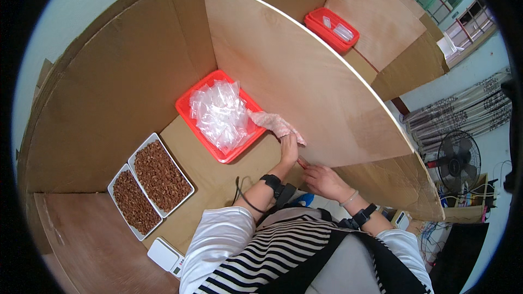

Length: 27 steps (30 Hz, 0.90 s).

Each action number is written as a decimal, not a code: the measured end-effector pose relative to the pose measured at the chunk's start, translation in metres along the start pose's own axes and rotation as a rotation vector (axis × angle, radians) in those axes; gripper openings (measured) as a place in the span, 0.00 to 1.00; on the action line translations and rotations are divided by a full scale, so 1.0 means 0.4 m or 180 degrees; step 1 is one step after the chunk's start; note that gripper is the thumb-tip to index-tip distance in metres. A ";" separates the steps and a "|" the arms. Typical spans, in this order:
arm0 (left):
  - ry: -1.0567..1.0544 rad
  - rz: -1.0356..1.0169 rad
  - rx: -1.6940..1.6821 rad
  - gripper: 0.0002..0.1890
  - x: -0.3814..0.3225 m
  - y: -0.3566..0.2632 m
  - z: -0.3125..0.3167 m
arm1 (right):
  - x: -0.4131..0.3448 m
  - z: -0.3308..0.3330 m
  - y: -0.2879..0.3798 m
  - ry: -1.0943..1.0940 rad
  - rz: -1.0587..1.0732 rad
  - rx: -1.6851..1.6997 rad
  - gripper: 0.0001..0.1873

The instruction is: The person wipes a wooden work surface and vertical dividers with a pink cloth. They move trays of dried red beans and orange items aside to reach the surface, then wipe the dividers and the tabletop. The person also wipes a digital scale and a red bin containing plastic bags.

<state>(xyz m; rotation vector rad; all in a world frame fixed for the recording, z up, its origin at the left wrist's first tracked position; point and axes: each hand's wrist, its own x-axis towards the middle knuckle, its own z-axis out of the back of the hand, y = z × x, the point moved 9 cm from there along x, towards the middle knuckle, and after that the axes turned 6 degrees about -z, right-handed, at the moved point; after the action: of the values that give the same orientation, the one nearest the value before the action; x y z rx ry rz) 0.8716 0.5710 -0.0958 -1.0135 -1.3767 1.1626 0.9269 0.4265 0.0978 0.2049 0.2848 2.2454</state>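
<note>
My left hand [289, 149] is beside the pale partition board, touching the lower end of a crumpled pink-and-white patterned cloth [274, 123]; its fingers are partly hidden. My right hand [323, 180] is close by on the right, its fingers at a small reddish item [302, 162] between the two hands, too small to name. The cloth's upper end lies against a red plastic basket [182, 105] heaped with clear plastic bags [220, 114]. To the left, two white trays [178, 205] hold brown, coarse granules [161, 175].
A white digital scale [163, 254] sits at the lower left. Cardboard walls [122, 90] and the partition board [294, 77] enclose the work surface. Beyond the board is another red basket [331, 28] with clear items. A black cable [241, 192] rises near my left forearm; a fan [458, 162] stands far right.
</note>
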 end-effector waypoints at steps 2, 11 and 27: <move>-0.0053 0.0517 -0.0033 0.23 -0.038 0.093 -0.033 | -0.012 -0.008 0.003 0.0152 0.0020 0.0003 0.12; 0.0154 0.1848 -0.2071 0.16 -0.266 0.136 -0.152 | -0.074 0.015 -0.011 0.0148 -0.0034 0.0208 0.09; 0.0234 0.1724 -0.0967 0.24 -0.464 -0.338 0.069 | -0.322 -0.023 -0.084 -0.0949 -0.1316 0.2634 0.11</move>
<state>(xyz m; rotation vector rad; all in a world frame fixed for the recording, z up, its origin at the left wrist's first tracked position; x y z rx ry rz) 0.8683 0.3625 0.0038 -1.7044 -1.2799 1.3045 1.0310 0.3466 0.0733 0.8236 0.9839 1.5535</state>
